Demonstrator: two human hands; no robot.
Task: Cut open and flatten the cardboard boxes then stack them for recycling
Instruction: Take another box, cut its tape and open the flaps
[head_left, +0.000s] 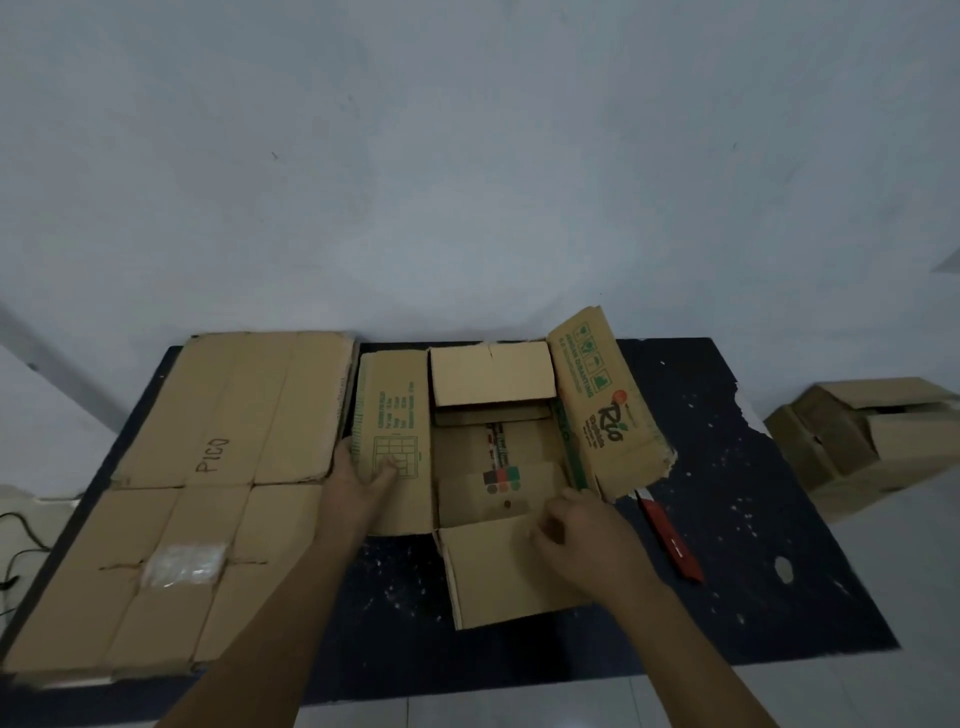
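box (493, 467) opened out mid-mat (753, 519), left hand (363, 475) flat pressing its left flap, right hand (576, 525) curled gripping near flap, flattened stack (208, 467) at left, cutter (670, 540) right

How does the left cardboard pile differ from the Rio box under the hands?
The pile lies fully flat on the mat; the Rio box is only partly opened, its right flap standing up. The pile is mostly plain with handwritten "PICO" and a clear tape patch; the Rio box has green print and a logo. No hand touches the pile; the left hand presses a Rio box flap and the right hand is at its near wall. Both are brown corrugated cardboard.
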